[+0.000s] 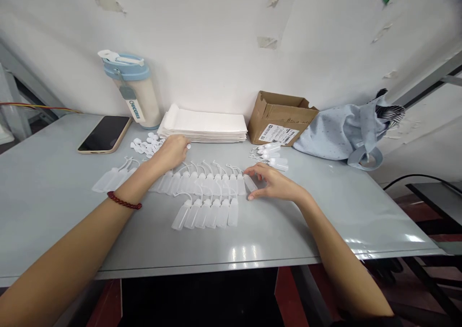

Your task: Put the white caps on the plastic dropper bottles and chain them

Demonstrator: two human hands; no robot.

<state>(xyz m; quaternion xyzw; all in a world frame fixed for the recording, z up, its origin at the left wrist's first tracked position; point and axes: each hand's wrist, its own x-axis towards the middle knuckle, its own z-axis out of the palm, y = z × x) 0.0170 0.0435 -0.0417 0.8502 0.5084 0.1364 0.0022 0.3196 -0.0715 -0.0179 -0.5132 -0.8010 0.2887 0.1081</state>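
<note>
My left hand (172, 152) is closed in a pinch, with a small white cap (188, 146) at its fingertips. My right hand (272, 182) has thumb and fingers around a small translucent squeeze bottle (250, 184) at the right end of a row. That row of bottles (202, 183), with thin curved spouts, lies side by side on the table. Nearer to me is a shorter row of the same bottles (205, 214). More bottles (113, 178) lie left of my left forearm. Loose white caps (146, 145) are piled behind my left wrist.
Several bottles with white tops (276, 156) lie behind my right hand. Along the wall stand a blue-lidded tumbler (139, 96), a stack of white paper or envelopes (209, 124), a cardboard box (277, 120) and a light blue cloth bag (332, 129). A phone (104, 134) lies left on the grey table (216, 250).
</note>
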